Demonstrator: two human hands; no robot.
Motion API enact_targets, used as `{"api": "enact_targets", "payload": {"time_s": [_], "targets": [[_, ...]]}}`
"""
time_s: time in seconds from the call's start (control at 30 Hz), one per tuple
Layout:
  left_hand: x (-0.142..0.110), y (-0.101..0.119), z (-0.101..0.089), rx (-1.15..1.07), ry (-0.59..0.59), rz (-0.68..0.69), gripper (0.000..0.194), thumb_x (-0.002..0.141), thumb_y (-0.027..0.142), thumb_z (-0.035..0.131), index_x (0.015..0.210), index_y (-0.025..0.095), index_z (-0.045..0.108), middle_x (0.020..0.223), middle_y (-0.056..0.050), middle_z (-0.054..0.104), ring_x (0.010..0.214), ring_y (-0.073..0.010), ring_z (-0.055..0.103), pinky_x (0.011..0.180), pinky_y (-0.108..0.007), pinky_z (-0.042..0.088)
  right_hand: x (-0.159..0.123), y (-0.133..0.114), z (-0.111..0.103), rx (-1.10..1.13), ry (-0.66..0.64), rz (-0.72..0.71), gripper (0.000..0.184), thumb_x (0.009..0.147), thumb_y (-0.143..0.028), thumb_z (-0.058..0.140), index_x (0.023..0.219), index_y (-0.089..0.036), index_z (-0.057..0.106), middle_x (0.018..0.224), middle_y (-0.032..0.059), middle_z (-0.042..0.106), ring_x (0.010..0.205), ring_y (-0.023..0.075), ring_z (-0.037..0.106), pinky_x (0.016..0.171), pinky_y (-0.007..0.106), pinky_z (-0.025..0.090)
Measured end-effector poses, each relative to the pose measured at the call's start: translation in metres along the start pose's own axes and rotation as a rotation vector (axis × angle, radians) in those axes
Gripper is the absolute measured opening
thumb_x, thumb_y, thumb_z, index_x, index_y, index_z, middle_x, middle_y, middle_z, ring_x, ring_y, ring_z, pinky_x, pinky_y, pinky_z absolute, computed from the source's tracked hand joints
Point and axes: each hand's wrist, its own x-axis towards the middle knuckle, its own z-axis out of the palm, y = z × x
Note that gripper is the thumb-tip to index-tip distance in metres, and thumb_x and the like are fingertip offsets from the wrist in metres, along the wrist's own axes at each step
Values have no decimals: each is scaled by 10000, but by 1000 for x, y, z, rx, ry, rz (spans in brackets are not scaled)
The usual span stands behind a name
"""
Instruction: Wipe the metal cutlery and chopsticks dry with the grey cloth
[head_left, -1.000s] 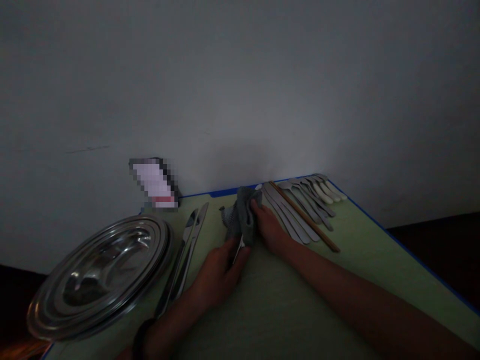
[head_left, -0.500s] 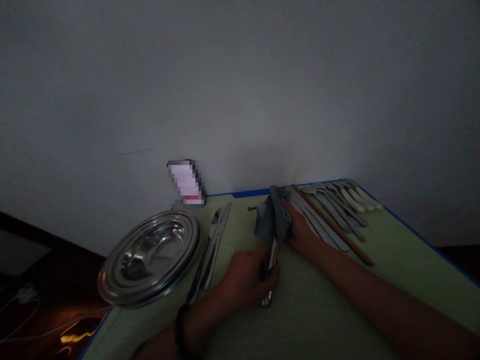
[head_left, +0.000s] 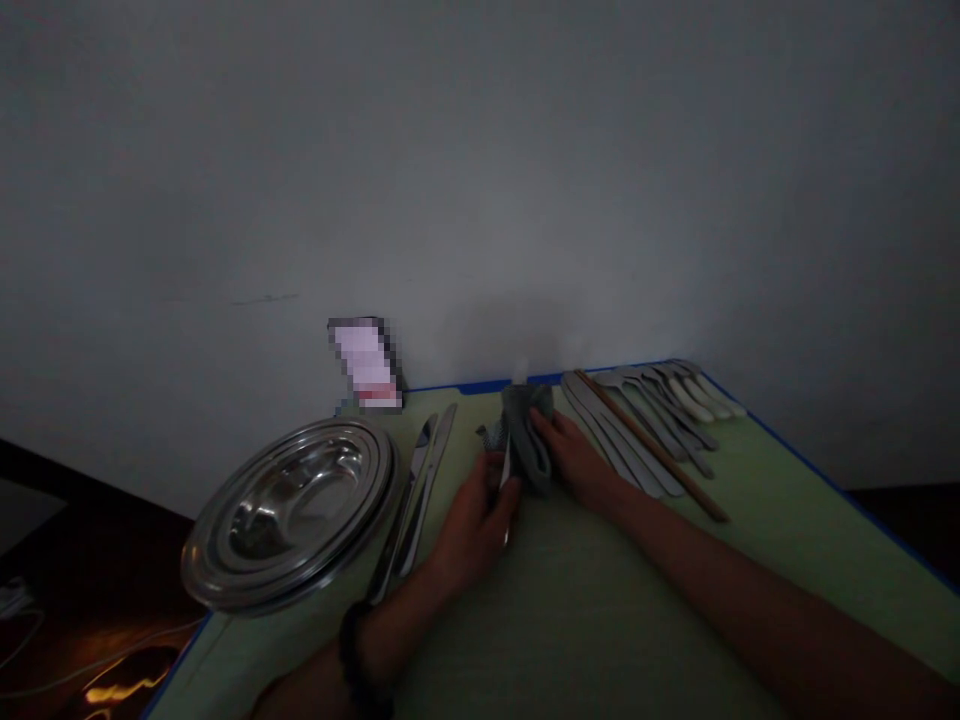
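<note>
My left hand (head_left: 474,520) is closed around the handle of a metal table knife (head_left: 507,462), which points away from me over the table. A grey cloth (head_left: 529,440) is wrapped about the knife's upper part, and my right hand (head_left: 576,455) grips that cloth from the right. Past the cloth's top edge a pale, blurred tip shows. Left of my left hand, two table knives (head_left: 426,480) lie side by side. To the right of my right hand lie more knives (head_left: 616,440) and wooden chopsticks (head_left: 652,445).
Stacked round metal plates (head_left: 199,560) stand at the table's left edge. A phone (head_left: 367,362) leans on the wall behind. Several forks and spoons (head_left: 664,415), some with white handles, lie at the back right. The green table (head_left: 600,620) has blue edges.
The cloth and my right hand have moved along the knife, baring its tip. Both hands have shifted left and away from me, and the view has turned slightly.
</note>
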Motion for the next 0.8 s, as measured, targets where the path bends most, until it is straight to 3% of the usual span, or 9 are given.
{"api": "enact_targets", "payload": {"time_s": [0.13,0.3,0.4,0.5,0.67,0.8], "targets": [[1,3,1,-20,21,-37,284,873,311,436,1127,191,394,631,55,507,518,-105,465,472,-193,364,4,3,1,137,23,49,285,731,-430,620,884,-190,646,834,18,695,893,184,612,818,309,444],[1,8,-2,146,-147,-16,239,883,344,420,1053,182,466,536,82,457,456,-95,417,440,-188,321,11,-2,-5,486,46,180,329,842,-455,434,847,-197,639,818,45,696,885,199,627,784,343,481],[0,10,-2,262,-204,10,239,870,308,436,1065,172,464,568,59,511,492,-107,450,451,-195,326,13,-1,-10,515,64,138,319,836,-466,443,870,-211,632,822,38,694,879,198,625,784,349,483],[-2,10,-2,344,-177,41,252,860,280,436,1081,163,460,626,26,568,526,-120,483,470,-206,341,10,2,-11,351,48,27,313,785,-482,529,930,-220,623,830,17,685,837,186,621,765,331,472],[-2,5,-2,366,-64,50,273,878,284,409,1121,164,434,582,46,530,477,-112,453,446,-205,313,-3,-5,-3,-219,2,-119,398,758,-520,541,833,-141,638,764,40,658,715,173,577,659,294,429],[0,5,-3,337,-46,33,253,879,292,414,1098,167,436,541,64,483,451,-105,414,425,-197,288,-7,-13,0,-420,-49,-178,396,782,-489,520,855,-117,635,811,66,657,751,181,578,686,294,425]]}}
